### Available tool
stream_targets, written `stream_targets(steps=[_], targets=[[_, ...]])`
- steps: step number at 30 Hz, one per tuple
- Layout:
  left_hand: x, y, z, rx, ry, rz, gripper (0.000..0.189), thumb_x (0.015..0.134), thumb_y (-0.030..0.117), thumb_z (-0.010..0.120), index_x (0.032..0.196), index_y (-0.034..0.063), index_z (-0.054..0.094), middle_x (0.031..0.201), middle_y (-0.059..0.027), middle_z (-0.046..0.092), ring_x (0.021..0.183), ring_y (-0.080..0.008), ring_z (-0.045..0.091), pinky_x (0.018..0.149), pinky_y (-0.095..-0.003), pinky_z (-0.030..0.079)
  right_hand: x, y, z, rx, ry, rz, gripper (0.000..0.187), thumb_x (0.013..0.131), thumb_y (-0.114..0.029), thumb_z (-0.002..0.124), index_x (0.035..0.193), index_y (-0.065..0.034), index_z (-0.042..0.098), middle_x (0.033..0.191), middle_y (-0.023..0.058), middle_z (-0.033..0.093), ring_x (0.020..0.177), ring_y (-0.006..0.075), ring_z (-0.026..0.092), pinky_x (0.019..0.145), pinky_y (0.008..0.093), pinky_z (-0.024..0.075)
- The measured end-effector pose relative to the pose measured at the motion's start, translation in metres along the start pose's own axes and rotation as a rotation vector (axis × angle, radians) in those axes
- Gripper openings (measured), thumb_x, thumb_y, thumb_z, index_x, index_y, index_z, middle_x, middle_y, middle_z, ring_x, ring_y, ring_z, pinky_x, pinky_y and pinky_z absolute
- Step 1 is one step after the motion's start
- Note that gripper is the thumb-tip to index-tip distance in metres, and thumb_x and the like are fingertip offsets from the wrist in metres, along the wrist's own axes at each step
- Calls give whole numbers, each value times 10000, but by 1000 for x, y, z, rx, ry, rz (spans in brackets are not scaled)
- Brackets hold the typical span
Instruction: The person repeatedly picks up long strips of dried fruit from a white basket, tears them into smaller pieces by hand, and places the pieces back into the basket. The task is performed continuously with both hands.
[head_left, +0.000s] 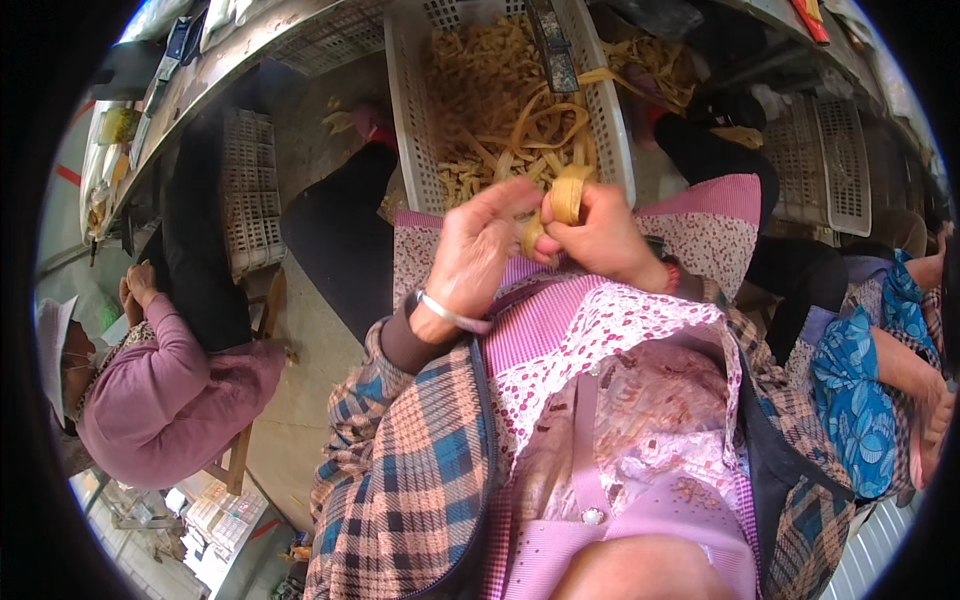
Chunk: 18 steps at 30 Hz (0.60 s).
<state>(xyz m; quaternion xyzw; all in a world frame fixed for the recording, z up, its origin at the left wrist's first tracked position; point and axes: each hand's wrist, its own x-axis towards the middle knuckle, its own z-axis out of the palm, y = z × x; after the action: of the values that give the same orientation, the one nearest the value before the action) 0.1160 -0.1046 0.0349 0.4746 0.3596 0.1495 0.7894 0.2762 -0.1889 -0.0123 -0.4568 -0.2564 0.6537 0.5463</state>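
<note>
My right hand (606, 234) pinches a flat, pliable yellow strip (570, 187) that is bent into a loop over the fingers. Close beside it, my left hand (474, 238) has its fingers stretched toward the strip's lower part; motion blur hides whether they grip it. Both hands are above my lap, at the near end of a white perforated plastic crate (616, 131). Inside the crate lie many short yellow pieces (472, 82), with longer loose strips (551, 124) curled over them on the right. The strips' material resembles tofu skin, but the picture does not settle it.
A dark, worn bar (553, 52) juts over the crate from the table edge (247, 56). More yellow strips (660, 71) lie beyond the crate's right side. White crates (251, 187) stand under the table. A person in pink (150, 405) sits at left, another in blue sleeves (855, 397) at right.
</note>
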Motion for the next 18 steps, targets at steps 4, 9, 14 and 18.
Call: stream_targets(steps=[4, 9, 14, 18], targets=[[-5, -10, 8, 145, 12, 12, 315, 942, 22, 431, 1224, -96, 504, 1103, -179, 631, 817, -172, 655, 705, -259, 514, -2, -1, 12, -291, 168, -19, 95, 901, -3, 604, 982, 20, 646, 851, 50, 644, 770, 110, 615, 678, 239, 504], [-9, 13, -1, 461, -133, -245, 257, 992, 176, 475, 948, -16, 640, 747, -46, 608, 647, -111, 542, 577, -255, 411, 12, -14, -23, -273, 261, -254, 187, 946, -147, 602, 978, 24, 669, 880, 70, 686, 756, 128, 655, 695, 227, 528], [-16, 23, -8, 1079, -164, 685, 206, 905, 147, 599, 973, -32, 673, 808, -144, 672, 702, -245, 643, 655, -319, 501, 15, -33, -102, -666, 416, 186, 337, 946, -267, 603, 796, 19, 701, 682, 82, 668, 582, 167, 657, 558, 294, 517], [13, 30, -3, 777, -261, 503, 210, 867, 60, 591, 1031, -51, 662, 907, -200, 685, 787, -299, 683, 707, -354, 534, 27, -45, -60, -834, 329, -445, 487, 993, -384, 493, 793, 17, 683, 600, 113, 598, 546, 165, 586, 570, 307, 472]])
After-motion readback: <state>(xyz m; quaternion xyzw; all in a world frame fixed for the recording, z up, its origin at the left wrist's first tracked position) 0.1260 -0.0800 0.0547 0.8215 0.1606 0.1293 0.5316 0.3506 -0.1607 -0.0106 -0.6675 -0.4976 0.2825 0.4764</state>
